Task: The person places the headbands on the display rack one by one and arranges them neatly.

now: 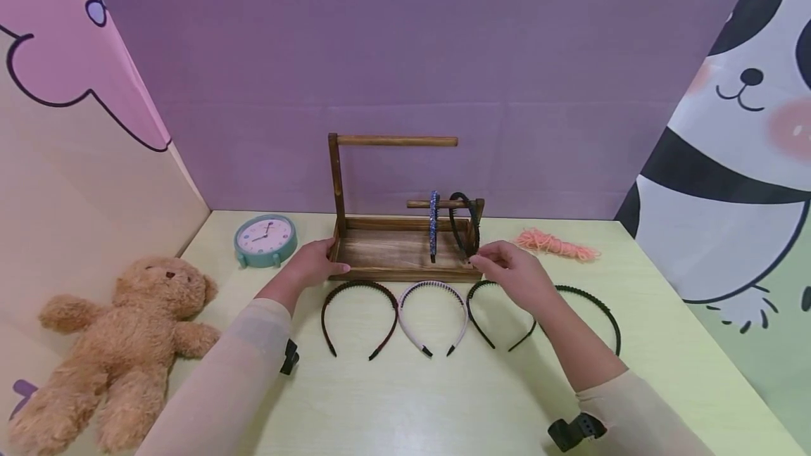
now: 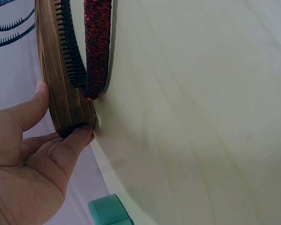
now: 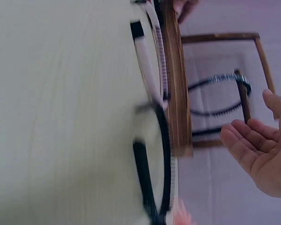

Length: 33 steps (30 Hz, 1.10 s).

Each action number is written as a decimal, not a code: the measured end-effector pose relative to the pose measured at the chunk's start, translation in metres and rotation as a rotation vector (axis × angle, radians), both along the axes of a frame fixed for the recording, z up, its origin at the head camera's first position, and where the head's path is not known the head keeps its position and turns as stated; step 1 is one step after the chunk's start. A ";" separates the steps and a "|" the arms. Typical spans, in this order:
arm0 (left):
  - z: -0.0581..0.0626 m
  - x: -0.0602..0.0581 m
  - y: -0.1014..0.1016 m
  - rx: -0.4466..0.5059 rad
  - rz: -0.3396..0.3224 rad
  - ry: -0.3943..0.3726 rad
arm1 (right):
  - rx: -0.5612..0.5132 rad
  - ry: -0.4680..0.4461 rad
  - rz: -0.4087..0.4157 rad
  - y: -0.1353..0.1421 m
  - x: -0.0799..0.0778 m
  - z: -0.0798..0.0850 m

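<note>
My left hand [image 1: 310, 266] grips the left front corner of a dark wooden rack [image 1: 405, 275] with two horizontal bars; in the left wrist view the thumb [image 2: 42, 91] presses one side of the wood. A glittery blue headband [image 1: 434, 227] and a black headband [image 1: 476, 227] hang on the lower bar. By the black one's lower end is my right hand [image 1: 516, 276]. In the right wrist view its fingers [image 3: 241, 138] are loosely extended, with nothing visible between them. In front of the rack lie a dark red headband [image 2: 97, 42] and a white headband [image 1: 431, 284].
Two more dark headbands lie to the right, one [image 1: 479, 287] partly behind my right arm, the other [image 1: 602, 306] farther right. A teal clock [image 1: 265, 259] stands left of the rack, pink yarn [image 1: 557, 243] right. A teddy bear [image 1: 127, 343] lies at the left edge.
</note>
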<state>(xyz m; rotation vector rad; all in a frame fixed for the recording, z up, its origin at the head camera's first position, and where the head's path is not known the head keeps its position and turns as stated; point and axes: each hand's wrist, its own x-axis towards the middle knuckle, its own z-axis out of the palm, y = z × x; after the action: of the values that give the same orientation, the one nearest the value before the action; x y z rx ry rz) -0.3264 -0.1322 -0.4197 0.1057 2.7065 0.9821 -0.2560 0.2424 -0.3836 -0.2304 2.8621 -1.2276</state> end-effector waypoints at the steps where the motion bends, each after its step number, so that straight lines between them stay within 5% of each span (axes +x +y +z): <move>1: 0.000 0.000 0.000 -0.003 -0.002 0.002 | 0.004 -0.007 -0.007 0.007 0.001 0.000; 8: -0.002 -0.001 -0.002 -0.010 -0.001 0.002 | 0.140 -0.046 -0.069 0.055 0.007 -0.002; 14: -0.003 0.000 -0.002 0.009 0.010 -0.005 | 0.312 -0.175 -0.096 0.084 0.007 -0.013; 23: 0.001 0.001 0.000 0.000 0.014 -0.015 | 0.308 -0.330 -0.058 0.102 0.002 -0.035; 33: 0.002 0.000 0.001 -0.011 0.003 -0.011 | 0.369 -0.385 -0.025 0.105 0.004 -0.032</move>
<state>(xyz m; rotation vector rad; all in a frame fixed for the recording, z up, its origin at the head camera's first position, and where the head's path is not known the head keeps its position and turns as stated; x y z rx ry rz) -0.3260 -0.1312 -0.4182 0.0945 2.7029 0.9652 -0.2521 0.3473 -0.4158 0.0468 2.6803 -0.6355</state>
